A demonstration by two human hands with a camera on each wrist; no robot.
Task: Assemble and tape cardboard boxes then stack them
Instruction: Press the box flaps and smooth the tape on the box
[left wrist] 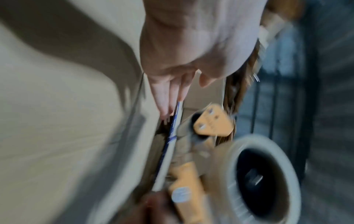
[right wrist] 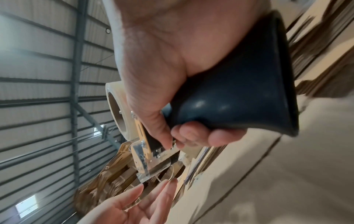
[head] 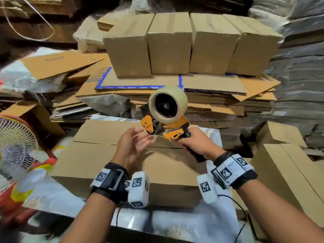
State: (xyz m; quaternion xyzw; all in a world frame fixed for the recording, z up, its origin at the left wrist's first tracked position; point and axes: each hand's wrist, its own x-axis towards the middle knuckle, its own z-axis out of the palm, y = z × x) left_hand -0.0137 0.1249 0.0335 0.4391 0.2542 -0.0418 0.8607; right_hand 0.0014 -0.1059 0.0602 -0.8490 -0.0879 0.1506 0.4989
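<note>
Both hands hover above a flat cardboard box (head: 112,155) on the bench (head: 201,223), in a storeroom full of cardboard piles. Right hand (head: 198,142) grips the handle of the tape dispenser (head: 166,116). Left hand (head: 133,144) is open, its fingers (right wrist: 134,195) just beside the loose tape end (right wrist: 151,171). Four assembled boxes (head: 170,44) stand behind.

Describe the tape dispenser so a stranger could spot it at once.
Start at the row of four upright boxes at the back, then drop to the flat cardboard sheet in front. Above it, the right hand grips the tape dispenser: the only orange thing carrying a pale tape roll.
</note>
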